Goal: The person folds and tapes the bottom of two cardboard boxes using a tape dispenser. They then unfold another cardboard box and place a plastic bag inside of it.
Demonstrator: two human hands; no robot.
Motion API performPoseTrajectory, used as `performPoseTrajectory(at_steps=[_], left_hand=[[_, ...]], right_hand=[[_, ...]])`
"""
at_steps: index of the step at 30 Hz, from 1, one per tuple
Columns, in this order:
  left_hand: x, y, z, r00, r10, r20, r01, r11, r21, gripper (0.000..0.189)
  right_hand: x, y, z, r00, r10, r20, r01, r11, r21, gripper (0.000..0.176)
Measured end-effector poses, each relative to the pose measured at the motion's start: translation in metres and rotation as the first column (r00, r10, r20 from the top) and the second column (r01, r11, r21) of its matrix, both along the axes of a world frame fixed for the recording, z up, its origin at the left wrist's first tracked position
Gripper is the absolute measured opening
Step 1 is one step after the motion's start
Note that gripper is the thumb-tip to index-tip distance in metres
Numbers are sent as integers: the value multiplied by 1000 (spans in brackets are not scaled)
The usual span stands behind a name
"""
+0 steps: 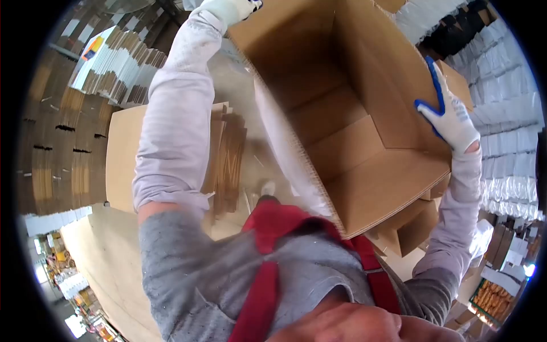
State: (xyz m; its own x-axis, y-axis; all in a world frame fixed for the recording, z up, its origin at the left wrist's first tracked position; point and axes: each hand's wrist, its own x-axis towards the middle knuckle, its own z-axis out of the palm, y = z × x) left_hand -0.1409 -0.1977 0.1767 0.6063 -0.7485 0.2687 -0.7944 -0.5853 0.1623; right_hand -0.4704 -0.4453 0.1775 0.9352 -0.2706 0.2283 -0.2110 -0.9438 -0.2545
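A large open cardboard box (347, 80) is tilted in front of my body, its hollow inside facing me. My left hand (228, 9), in a white glove with dark blue fingertips, is closed at the box's far left edge; the frame's top cuts it off partly. On the box's right side lies my right hand (451, 117), in a white glove with a blue palm. Its thumb and fingers are spread around the wall and press on the cardboard. Whatever lies behind the box's walls is hidden.
A stack of flat cardboard (225, 162) stands beside my left arm. Tall piles of folded cartons (62, 142) line the left side. Another open carton (413, 228) sits below the box at the right. Plastic-wrapped white stacks (504, 114) rise along the right.
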Motion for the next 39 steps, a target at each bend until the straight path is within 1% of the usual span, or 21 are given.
performPoseTrajectory(at_steps=[3,4,9,11,17,18,20,22,23,24,25,27,28,29,30,32,33,35,36,38,39], left_hand=[[31,-41,-13,978,-112,176,74,975,209,23],[48,-57,-26,954,-229,193,205,969,137,22],[69,-70,-31,938,-241,249,235,970,54,22],[66,-73,-50,932,-267,246,261,964,58,22],[40,-50,-46,977,-166,131,178,980,-89,22],[46,-47,-46,983,-174,62,176,984,-37,24],[59,-51,-45,971,-238,4,238,971,-5,27],[68,-64,-51,952,-253,-173,213,952,-219,35],[63,-68,-44,972,-212,-98,193,965,-175,38],[85,-80,-68,918,-371,142,393,799,-456,37],[69,-80,-58,935,-355,9,335,874,-353,37],[34,-62,-48,755,-619,-216,567,782,-260,31],[80,-79,-85,615,-676,-406,579,737,-348,33],[35,-66,-60,636,-698,-329,545,708,-449,35],[47,-70,-75,612,-679,-404,491,728,-479,35],[60,-63,-75,626,-587,-513,305,790,-532,37],[67,-58,-75,620,-545,-564,204,806,-555,38],[9,-35,-59,907,-245,-343,43,864,-502,41],[-9,-19,-69,927,-139,-348,-84,829,-553,38],[-40,17,-121,945,-125,-303,-62,839,-540,37],[-54,46,-155,930,-106,-352,-69,890,-451,36]], right_hand=[[14,-44,-13,978,-69,-195,124,950,287,57],[13,-63,-21,975,-23,-219,97,937,334,58],[15,-66,-31,983,-38,-178,135,807,575,56],[11,-73,-47,990,-83,-112,139,586,798,57],[13,-70,-63,990,-59,-127,119,833,540,57],[9,-71,-69,994,-52,-100,106,732,674,58],[1,-28,-50,985,-118,-126,171,753,635,59],[-17,-4,-50,976,-188,-105,208,694,690,59],[-28,8,-51,961,-254,-114,260,675,690,59],[-36,23,-49,969,-243,-47,206,688,696,57],[-50,35,-49,970,-243,19,162,700,696,56],[-90,67,-43,866,-456,208,67,517,853,53],[-113,85,-48,776,-541,326,-15,500,866,51],[-145,103,-55,665,-617,421,-86,497,863,49],[-190,119,-74,628,-676,387,121,575,809,48],[-278,179,-114,499,-796,343,315,535,784,52],[-330,209,-141,434,-865,251,451,450,771,54],[-456,273,-216,68,-997,23,477,52,878,52],[-497,315,-234,-107,-994,-33,543,-86,835,51],[-607,391,-347,-124,-992,-11,946,-122,300,43],[-631,406,-369,-152,-988,-29,934,-153,322,43]])
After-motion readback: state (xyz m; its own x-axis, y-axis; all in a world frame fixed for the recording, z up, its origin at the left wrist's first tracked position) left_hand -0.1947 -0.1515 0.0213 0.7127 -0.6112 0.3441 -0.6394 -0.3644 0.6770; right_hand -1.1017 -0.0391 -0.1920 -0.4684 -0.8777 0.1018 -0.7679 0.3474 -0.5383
